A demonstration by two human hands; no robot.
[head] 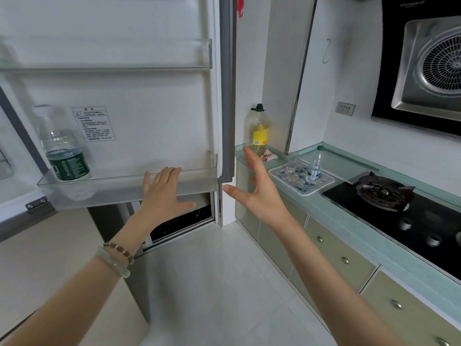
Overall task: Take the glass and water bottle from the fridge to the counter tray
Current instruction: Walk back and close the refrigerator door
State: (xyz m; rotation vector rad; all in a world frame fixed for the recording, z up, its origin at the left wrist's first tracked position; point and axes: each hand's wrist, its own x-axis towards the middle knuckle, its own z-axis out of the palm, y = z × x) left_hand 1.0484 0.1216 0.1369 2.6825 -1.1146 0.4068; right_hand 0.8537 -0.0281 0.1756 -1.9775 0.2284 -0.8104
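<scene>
While my left hand [164, 193] lies flat against the clear lower door shelf [124, 191] of the open fridge door [139, 96], its fingers [172, 172] spread and holding nothing, I judge that it rests there to push the door shut, since the carrying looks finished. My right hand [259, 193] hangs in the air just past the door's edge, between the fridge and the bench [354, 216], also spread wide and empty; I take it to be there for balance or to help the door round, as it touches nothing. The task's things both stand on the patterned tray [324, 184] on the bench: one small glass [291, 169] toward the tray's left, and one water bottle [314, 164] with a green cap upright a little to its right, apart from each other. I read the upright setting as sensible, the tray catching any drips. Counting bottles, I see three in all: that one on the tray, one larger green-labelled bottle [62, 146] left standing in the door shelf by its left end, and one tall oil bottle [259, 131] with a yellow label in the bench's back corner. One glass only, one tray, and two empty hands. Beside the tray sits one gas hob [389, 208], unlit.
</scene>
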